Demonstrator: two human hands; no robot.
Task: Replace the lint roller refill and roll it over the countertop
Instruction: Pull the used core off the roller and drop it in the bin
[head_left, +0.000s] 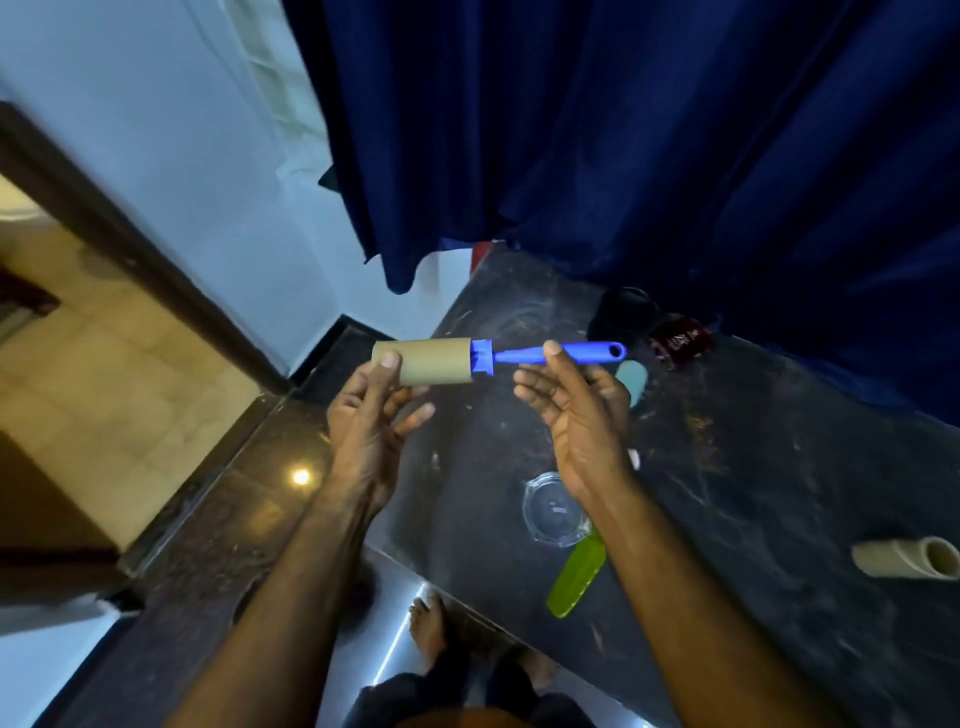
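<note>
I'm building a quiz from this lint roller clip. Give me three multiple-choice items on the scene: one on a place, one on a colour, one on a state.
1. Where does the loose cardboard roll lie?
A. On the countertop at the right edge of the view
B. On the floor by the door
C. Inside the glass dish

2. What colour is the roller handle?
A. Green
B. Blue
C. Red

3. How is the lint roller held?
A. Lying on the countertop, untouched
B. In one hand only
C. In the air, in both hands

Answers: 1 A, it lies on its side on the dark top at far right. 2 B, handle and frame are bright blue. 3 C, the left hand grips the mounted roll and the right hand holds the handle.
</note>
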